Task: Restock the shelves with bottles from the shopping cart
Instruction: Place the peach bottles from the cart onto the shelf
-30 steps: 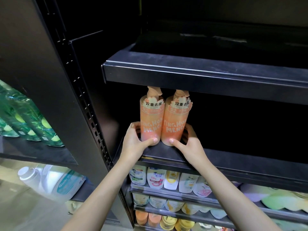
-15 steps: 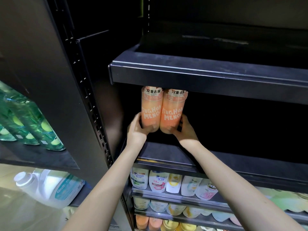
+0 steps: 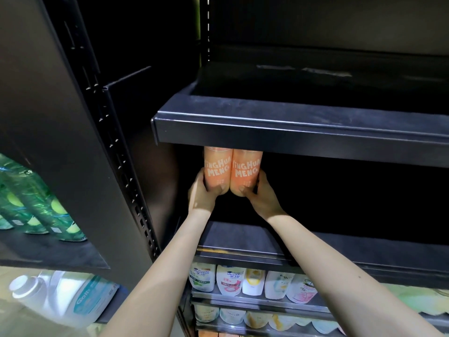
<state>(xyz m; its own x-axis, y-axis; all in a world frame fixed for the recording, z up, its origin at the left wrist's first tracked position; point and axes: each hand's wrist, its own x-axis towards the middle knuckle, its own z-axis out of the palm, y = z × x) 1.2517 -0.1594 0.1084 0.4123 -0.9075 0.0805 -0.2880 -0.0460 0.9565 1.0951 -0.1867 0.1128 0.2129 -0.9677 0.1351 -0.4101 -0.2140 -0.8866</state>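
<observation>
bottles: I've got two of them side by side and touching, left bottle (image 3: pixel 217 170) and right bottle (image 3: pixel 246 172), tops hidden behind the upper shelf (image 3: pixel 291 132)
left hand (image 3: pixel 202 194): wrapped round the left one's base from the left
right hand (image 3: pixel 261 194): same deal on the right one, from the right
lower shelf (image 3: pixel 315 249): under my hands, can't tell if the bottles touch it
upright post (image 3: pixel 126 171): left of all that
below: rows of small bottles (image 3: pixel 228 283)
far left: leaning bottles (image 3: pixel 36 210) on a side shelf (image 3: pixel 48 254), jug (image 3: pixel 65 297) underneath

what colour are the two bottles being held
Orange bottles with white lettering, clearest in the head view.
</observation>
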